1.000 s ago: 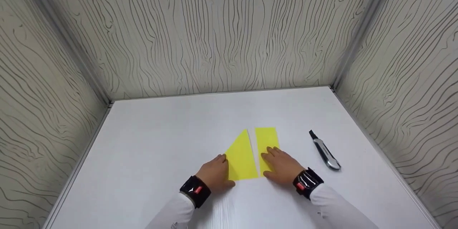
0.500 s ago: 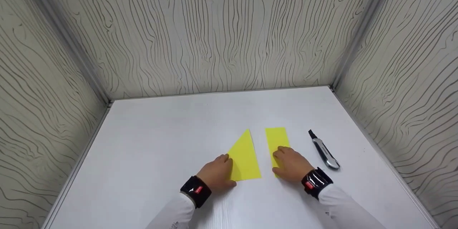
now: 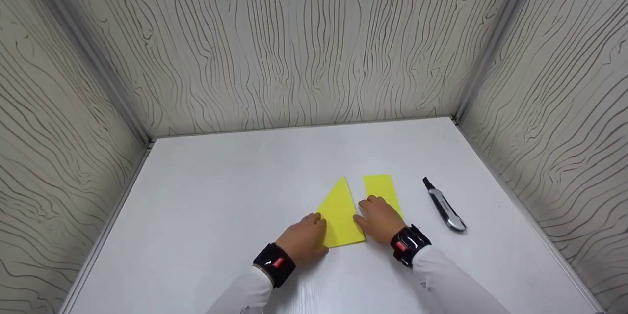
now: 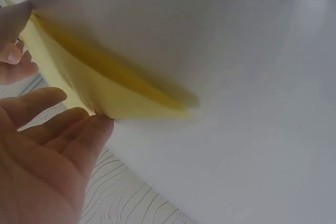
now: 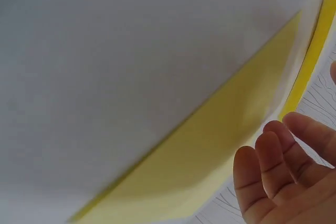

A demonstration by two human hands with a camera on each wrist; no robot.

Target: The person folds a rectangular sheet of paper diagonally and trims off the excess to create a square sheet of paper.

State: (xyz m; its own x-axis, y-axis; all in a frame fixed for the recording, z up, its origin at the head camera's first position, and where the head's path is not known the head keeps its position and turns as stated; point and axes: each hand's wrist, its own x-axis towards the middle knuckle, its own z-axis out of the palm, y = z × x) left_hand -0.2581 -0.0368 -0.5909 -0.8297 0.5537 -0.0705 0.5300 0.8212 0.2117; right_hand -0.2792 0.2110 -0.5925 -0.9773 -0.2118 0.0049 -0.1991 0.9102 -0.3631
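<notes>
A pointed piece of yellow paper lies left of a yellow paper strip in the head view. My left hand pinches the left part of the pointed piece. In the left wrist view its thumb and fingers sit on opposite edges, and the paper bows between them. My right hand covers the lower part of the strip, its fingertips at the gap between the two pieces. Its fingers look loosely bent in the right wrist view, with nothing held. Whether it touches the pointed piece's right edge, I cannot tell.
A utility knife with a dark, silver-edged handle lies right of the paper. The white tabletop runs back to a wood-grain patterned wall. Similar panels stand on both sides.
The right hand slid the strip rightward, widening the gap, then came back left without it. The pointed piece and the left hand have shifted slightly right.
</notes>
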